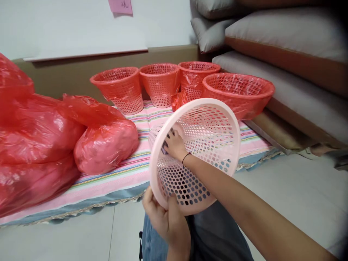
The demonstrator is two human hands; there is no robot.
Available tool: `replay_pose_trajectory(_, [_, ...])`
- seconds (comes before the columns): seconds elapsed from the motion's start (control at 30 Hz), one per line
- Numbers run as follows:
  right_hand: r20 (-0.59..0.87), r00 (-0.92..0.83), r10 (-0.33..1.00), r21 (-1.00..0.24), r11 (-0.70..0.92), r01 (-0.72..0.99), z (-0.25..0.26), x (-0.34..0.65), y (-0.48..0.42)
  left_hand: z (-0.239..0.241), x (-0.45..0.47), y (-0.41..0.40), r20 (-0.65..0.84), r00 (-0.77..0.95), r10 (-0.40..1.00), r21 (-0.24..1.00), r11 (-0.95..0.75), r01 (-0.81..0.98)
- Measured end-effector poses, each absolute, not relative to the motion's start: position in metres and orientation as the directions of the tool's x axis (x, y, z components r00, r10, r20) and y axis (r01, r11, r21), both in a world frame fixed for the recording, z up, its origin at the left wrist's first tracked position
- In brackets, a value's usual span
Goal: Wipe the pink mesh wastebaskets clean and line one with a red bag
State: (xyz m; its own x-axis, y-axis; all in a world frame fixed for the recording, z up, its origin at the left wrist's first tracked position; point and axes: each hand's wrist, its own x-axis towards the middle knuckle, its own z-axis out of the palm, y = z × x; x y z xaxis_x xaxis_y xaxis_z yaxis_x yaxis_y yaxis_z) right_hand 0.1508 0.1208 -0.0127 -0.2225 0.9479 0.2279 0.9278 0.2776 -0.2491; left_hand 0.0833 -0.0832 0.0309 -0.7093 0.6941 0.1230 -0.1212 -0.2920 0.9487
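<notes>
A pale pink plastic wastebasket (194, 209) with a lattice wall is tilted over my lap, its mouth facing me. My left hand (168, 217) grips its lower left rim, thumb inside and fingers outside. My right hand (176, 145) reaches deep into the basket, close to its left inner wall near the bottom. Its fingers are bent over a small dark patch that I cannot make out. A thin dark band circles the right wrist.
Behind stand several red-lined baskets (123, 94), including a wide one (236, 103) at right. Filled red plastic bags (106, 141) lie at left on the striped cloth (127, 170). Large grey-brown cushions (285, 40) are stacked at right. A pink note (120, 6) is on the wall.
</notes>
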Motion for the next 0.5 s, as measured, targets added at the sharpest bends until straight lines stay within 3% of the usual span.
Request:
replay_pose_trajectory(0.13, [0.177, -0.028, 0.984, -0.309, 0.082, 0.947, -0.012, 0.154, 0.122, 0.043, 0.069, -0.072, 0.059, -0.756, 0.652, 0.912, -0.342, -0.225])
replay_pose_trajectory(0.27, [0.089, 0.037, 0.995, -0.293, -0.009, 0.956, -0.014, 0.149, 0.118, 0.046, 0.062, -0.066, 0.018, -0.77, 0.638, 0.899, -0.347, -0.267])
replay_pose_trajectory(0.4, [0.061, -0.08, 0.995, -0.234, 0.092, 0.968, -0.014, 0.139, 0.11, 0.047, 0.064, -0.066, 0.013, -0.767, 0.642, 0.876, -0.377, -0.301])
replay_pose_trajectory(0.5, [0.083, -0.3, 0.95, -0.181, 0.31, 0.933, -0.017, 0.13, 0.102, 0.047, 0.066, -0.068, 0.009, -0.752, 0.659, 0.872, -0.373, -0.316])
